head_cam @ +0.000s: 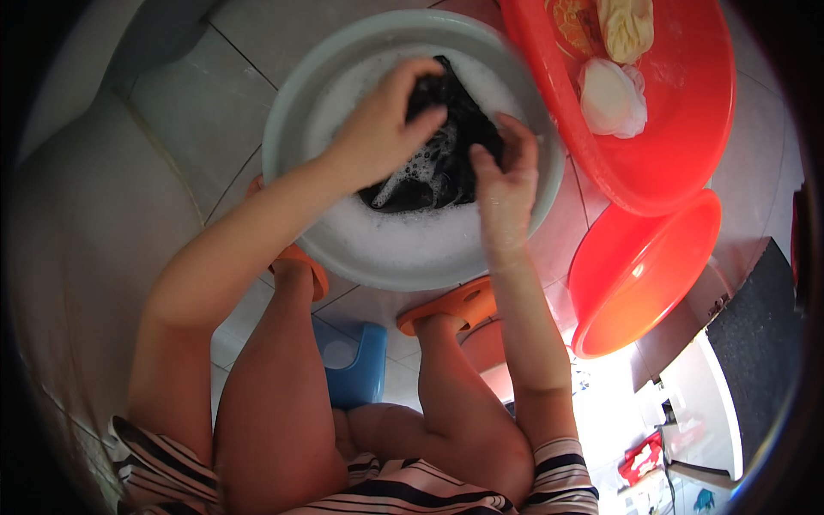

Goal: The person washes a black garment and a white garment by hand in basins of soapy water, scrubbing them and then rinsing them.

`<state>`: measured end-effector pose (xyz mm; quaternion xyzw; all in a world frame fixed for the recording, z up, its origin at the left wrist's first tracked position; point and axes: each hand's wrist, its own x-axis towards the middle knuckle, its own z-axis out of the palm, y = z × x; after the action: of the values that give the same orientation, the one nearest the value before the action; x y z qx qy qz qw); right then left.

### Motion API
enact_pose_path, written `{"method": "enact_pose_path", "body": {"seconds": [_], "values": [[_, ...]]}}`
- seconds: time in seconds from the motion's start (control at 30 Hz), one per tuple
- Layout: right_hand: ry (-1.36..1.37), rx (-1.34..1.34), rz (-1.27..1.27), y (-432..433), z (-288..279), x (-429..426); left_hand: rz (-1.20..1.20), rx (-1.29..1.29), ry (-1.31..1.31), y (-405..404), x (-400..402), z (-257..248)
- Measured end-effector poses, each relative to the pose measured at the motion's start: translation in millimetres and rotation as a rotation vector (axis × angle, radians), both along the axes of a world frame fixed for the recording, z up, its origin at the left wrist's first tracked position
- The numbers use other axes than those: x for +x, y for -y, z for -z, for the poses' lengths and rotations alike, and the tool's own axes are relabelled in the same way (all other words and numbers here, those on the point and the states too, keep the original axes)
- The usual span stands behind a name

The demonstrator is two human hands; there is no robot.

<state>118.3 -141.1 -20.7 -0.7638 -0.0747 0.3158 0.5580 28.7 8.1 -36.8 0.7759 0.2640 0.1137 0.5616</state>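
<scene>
A round pale grey-green plastic basin [412, 280] full of white suds stands on the tiled floor before me. In its middle lies a wet black cloth [425, 193], bunched up and patched with foam. My left hand [393, 122] is over the cloth's upper left part, fingers curled with a gap to the thumb; whether it grips any fabric is unclear. At the cloth's right edge, my right hand [508, 174] has thumb and fingers bent towards the fabric. Both hands are slightly blurred, and their grip cannot be made out.
A large red plastic basin [682, 154] at the upper right holds a white cloth [611, 100] and a pale yellow one [627, 29]. Below it a smaller red basin [644, 283] leans on its side. A blue plastic stool [370, 367] stands low between my legs, behind my orange slippers [460, 302].
</scene>
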Motion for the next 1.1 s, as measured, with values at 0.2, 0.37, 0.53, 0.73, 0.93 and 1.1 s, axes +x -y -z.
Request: {"method": "enact_pose_path", "body": {"seconds": [0.2, 0.37, 0.53, 0.73, 0.93, 1.1], "values": [[0.232, -0.597, -0.387, -25, 26, -6, 0.439, 0.292, -0.358, 13, 0, 35], [0.135, -0.839, -0.528, -39, 19, 12, 0.693, 0.041, -0.801, 1, 22, 28], [-0.518, 0.046, -0.100, -9, -36, 28, 0.147, 0.111, -0.184, 15, -17, 2], [-0.717, 0.528, -0.215, 19, -118, 21, 0.453, 0.047, -0.274, -20, -42, -20], [-0.651, 0.360, -0.088, 44, -88, 33, -0.030, -0.885, -0.171, -30, -30, -41], [-0.346, -0.240, -0.135, 19, -39, 12, 0.079, 0.021, -0.198, -10, -10, 0]]}}
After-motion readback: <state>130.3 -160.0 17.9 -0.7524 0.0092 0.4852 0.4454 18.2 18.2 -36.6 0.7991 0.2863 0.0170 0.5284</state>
